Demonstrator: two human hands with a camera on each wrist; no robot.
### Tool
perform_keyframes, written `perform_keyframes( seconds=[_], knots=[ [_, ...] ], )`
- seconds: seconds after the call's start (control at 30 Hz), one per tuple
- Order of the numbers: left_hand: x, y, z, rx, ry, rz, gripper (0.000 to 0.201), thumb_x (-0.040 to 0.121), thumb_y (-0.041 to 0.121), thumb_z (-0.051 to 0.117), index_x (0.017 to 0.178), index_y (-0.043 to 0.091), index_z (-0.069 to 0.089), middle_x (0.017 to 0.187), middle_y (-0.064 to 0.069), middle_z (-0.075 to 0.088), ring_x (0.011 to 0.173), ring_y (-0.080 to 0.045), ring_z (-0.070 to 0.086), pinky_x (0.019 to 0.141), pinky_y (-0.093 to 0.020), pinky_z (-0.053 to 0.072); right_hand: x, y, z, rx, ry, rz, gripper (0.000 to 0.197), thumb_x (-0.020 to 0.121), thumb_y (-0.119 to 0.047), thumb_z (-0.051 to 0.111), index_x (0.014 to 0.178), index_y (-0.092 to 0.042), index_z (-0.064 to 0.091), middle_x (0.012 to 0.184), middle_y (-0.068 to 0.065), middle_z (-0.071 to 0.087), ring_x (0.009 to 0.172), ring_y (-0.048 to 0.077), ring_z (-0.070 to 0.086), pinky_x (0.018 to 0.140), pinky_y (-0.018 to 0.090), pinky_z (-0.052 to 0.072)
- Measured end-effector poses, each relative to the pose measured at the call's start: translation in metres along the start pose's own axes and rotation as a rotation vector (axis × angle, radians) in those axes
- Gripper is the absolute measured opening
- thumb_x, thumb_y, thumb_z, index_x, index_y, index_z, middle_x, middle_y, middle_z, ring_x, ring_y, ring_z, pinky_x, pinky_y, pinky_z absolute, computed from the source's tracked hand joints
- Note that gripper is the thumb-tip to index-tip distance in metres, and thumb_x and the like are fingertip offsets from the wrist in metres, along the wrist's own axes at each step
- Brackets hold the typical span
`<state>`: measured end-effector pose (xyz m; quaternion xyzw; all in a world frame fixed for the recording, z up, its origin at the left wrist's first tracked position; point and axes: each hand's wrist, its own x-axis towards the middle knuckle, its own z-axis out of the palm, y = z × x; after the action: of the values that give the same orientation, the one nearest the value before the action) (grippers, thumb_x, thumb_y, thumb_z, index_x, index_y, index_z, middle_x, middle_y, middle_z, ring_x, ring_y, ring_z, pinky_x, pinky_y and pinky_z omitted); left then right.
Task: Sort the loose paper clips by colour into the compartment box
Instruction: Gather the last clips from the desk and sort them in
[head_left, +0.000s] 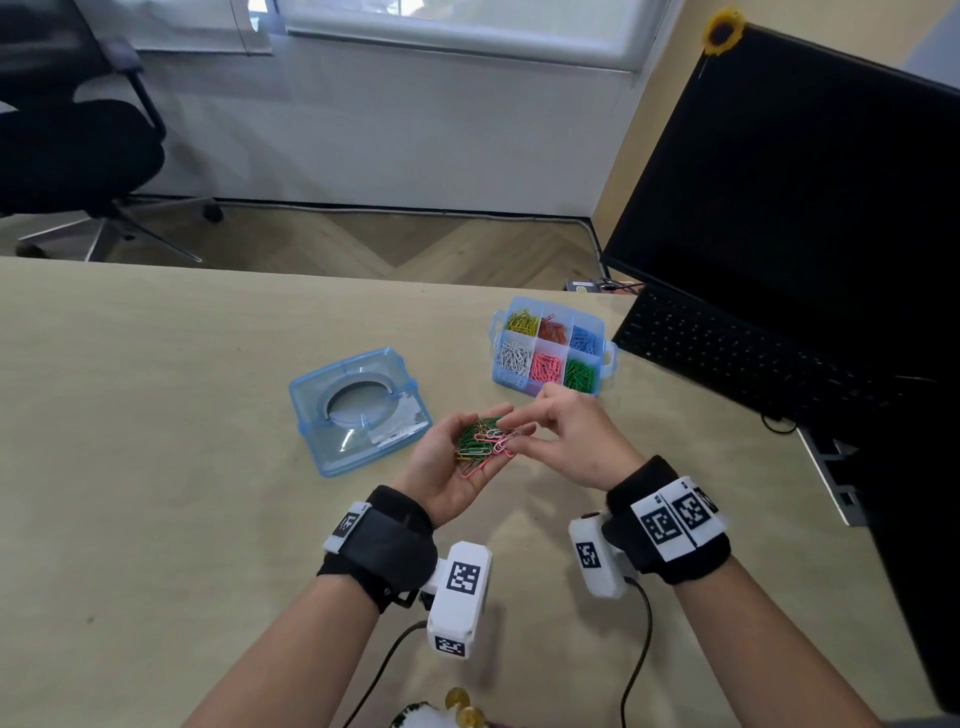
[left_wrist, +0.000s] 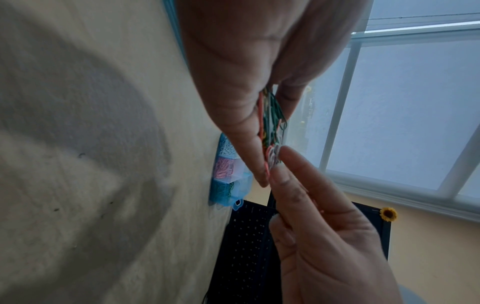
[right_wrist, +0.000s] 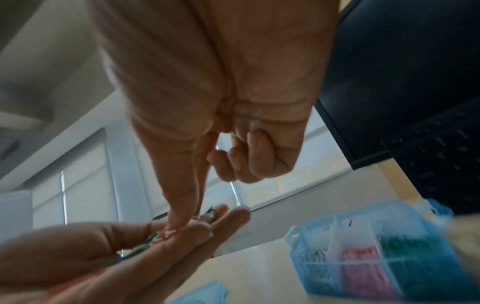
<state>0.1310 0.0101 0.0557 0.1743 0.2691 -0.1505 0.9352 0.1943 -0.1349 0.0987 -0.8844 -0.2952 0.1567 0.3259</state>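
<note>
Cupping a mixed heap of paper clips (head_left: 480, 439) in its upturned palm, the left hand (head_left: 457, 462) is held above the bench (head_left: 156, 415). The right hand (head_left: 574, 441) pinches a pink clip at the heap's edge, other fingers curled. The compartment box (head_left: 551, 347), part-filled by colour, stands just beyond; its lid (head_left: 358, 410) lies left.

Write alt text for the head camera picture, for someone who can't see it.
A person's left hand cups a heap of mixed paper clips while the right hand picks at the pink ones. Behind on the desk sit an open compartment box of sorted clips and its lid.
</note>
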Motion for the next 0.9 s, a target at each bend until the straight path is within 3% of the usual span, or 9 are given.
perform_keyframes(
  seconds=[0.17, 0.23, 0.3, 0.47, 0.6, 0.67, 0.73, 0.8, 0.9],
  knots=[
    [-0.001, 0.000, 0.001, 0.019, 0.017, -0.002, 0.040, 0.100, 0.016, 0.028, 0.110, -0.005, 0.062, 0.103, -0.027, 0.066, 0.082, -0.029, 0.072, 0.073, -0.033, 0.057, 0.004, -0.003, -0.001, -0.133, -0.032, -0.037, 0.012, 0.079, -0.020, 0.077, 0.091, -0.019, 0.077, 0.075, -0.015, 0.044, 0.065, -0.005, 0.045, 0.062, 0.007, 0.033],
    [-0.001, 0.001, 0.001, -0.013, 0.026, 0.011, 0.040, 0.099, 0.014, 0.029, 0.106, -0.007, 0.062, 0.100, -0.027, 0.067, 0.079, -0.029, 0.071, 0.075, -0.034, 0.056, 0.005, -0.003, -0.001, -0.061, -0.026, -0.038, 0.006, 0.079, -0.020, 0.076, 0.085, -0.018, 0.075, 0.074, -0.014, 0.049, 0.062, -0.005, 0.046, 0.061, 0.008, 0.034],
    [-0.001, 0.002, 0.002, -0.029, 0.033, 0.024, 0.039, 0.099, 0.013, 0.031, 0.102, -0.008, 0.063, 0.098, -0.026, 0.067, 0.078, -0.028, 0.070, 0.079, -0.037, 0.055, 0.007, 0.000, -0.002, 0.041, 0.003, -0.008, 0.004, 0.081, -0.020, 0.075, 0.081, -0.020, 0.071, 0.066, -0.012, 0.044, 0.058, 0.001, 0.040, 0.059, 0.013, 0.033],
    [-0.001, 0.001, 0.004, 0.064, 0.060, 0.049, 0.041, 0.097, 0.012, 0.040, 0.079, -0.005, 0.073, 0.091, -0.022, 0.069, 0.078, -0.027, 0.070, 0.081, -0.036, 0.054, 0.012, 0.008, -0.002, 0.164, 0.062, 0.058, 0.011, 0.082, -0.018, 0.073, 0.077, -0.027, 0.070, 0.062, -0.005, 0.041, 0.057, 0.005, 0.037, 0.058, 0.022, 0.035],
    [-0.001, -0.002, 0.008, 0.155, 0.061, 0.042, 0.022, 0.094, 0.011, 0.050, 0.097, -0.003, 0.067, 0.104, -0.018, 0.069, 0.095, -0.024, 0.068, 0.087, -0.032, 0.052, 0.012, 0.012, 0.000, 0.204, 0.071, 0.123, 0.003, 0.086, -0.016, 0.069, 0.084, -0.015, 0.071, 0.058, -0.007, 0.045, 0.051, 0.000, 0.044, 0.055, 0.014, 0.036],
    [0.000, -0.003, 0.007, 0.184, 0.088, 0.043, 0.020, 0.092, 0.012, 0.055, 0.103, -0.001, 0.065, 0.107, -0.016, 0.069, 0.098, -0.022, 0.068, 0.087, -0.031, 0.052, 0.014, 0.012, 0.001, 0.252, 0.073, 0.172, 0.006, 0.090, -0.016, 0.063, 0.086, -0.013, 0.066, 0.063, -0.007, 0.049, 0.055, 0.000, 0.046, 0.057, 0.015, 0.038],
    [0.001, -0.004, 0.007, 0.197, 0.115, 0.038, 0.018, 0.090, 0.011, 0.059, 0.103, 0.000, 0.066, 0.103, -0.014, 0.071, 0.091, -0.020, 0.070, 0.085, -0.029, 0.053, 0.014, 0.012, -0.001, 0.467, 0.062, 0.262, 0.016, 0.095, -0.013, 0.049, 0.081, -0.013, 0.056, 0.070, -0.004, 0.049, 0.059, 0.006, 0.044, 0.053, 0.018, 0.036],
    [0.001, -0.004, 0.006, 0.182, 0.117, 0.033, 0.017, 0.091, 0.011, 0.057, 0.100, -0.001, 0.066, 0.100, -0.015, 0.071, 0.089, -0.020, 0.071, 0.084, -0.029, 0.053, 0.014, 0.012, -0.005, 0.928, 0.027, 0.344, 0.024, 0.095, -0.012, 0.036, 0.074, -0.013, 0.047, 0.073, 0.000, 0.050, 0.056, 0.009, 0.041, 0.046, 0.019, 0.029],
    [0.000, -0.003, 0.005, 0.155, 0.102, 0.034, 0.021, 0.093, 0.012, 0.052, 0.100, -0.003, 0.066, 0.100, -0.017, 0.071, 0.089, -0.023, 0.071, 0.084, -0.030, 0.054, 0.011, 0.010, -0.011, 1.307, 0.011, 0.386, 0.031, 0.097, -0.025, 0.032, 0.070, -0.015, 0.044, 0.070, 0.002, 0.053, 0.052, 0.010, 0.039, 0.044, 0.019, 0.026]
  ],
)
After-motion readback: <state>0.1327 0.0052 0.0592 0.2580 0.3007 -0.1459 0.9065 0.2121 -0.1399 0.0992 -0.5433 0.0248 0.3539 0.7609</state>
